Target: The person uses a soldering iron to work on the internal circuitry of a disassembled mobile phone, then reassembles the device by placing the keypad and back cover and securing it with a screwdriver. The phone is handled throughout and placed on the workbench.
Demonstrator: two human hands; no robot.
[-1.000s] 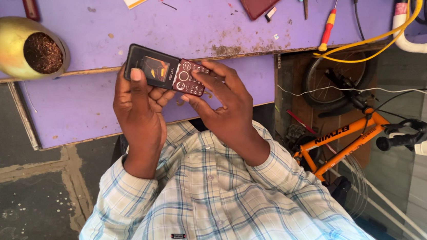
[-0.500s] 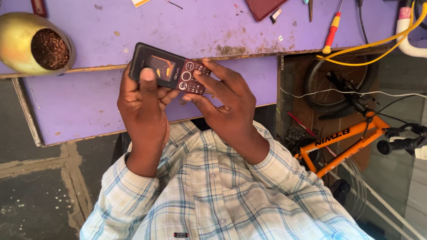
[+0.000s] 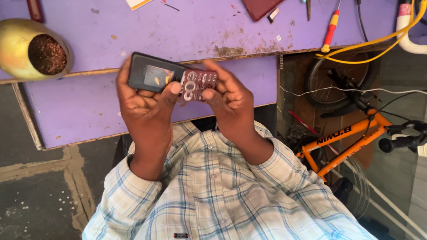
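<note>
Keypad phone (image 3: 171, 77) held over purple workbench (image 3: 190, 29).

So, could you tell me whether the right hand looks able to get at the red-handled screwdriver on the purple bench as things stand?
Probably yes: the screwdriver lies uncovered on the bench beyond the right hand, but that hand and the left hand share the keypad phone.
</note>
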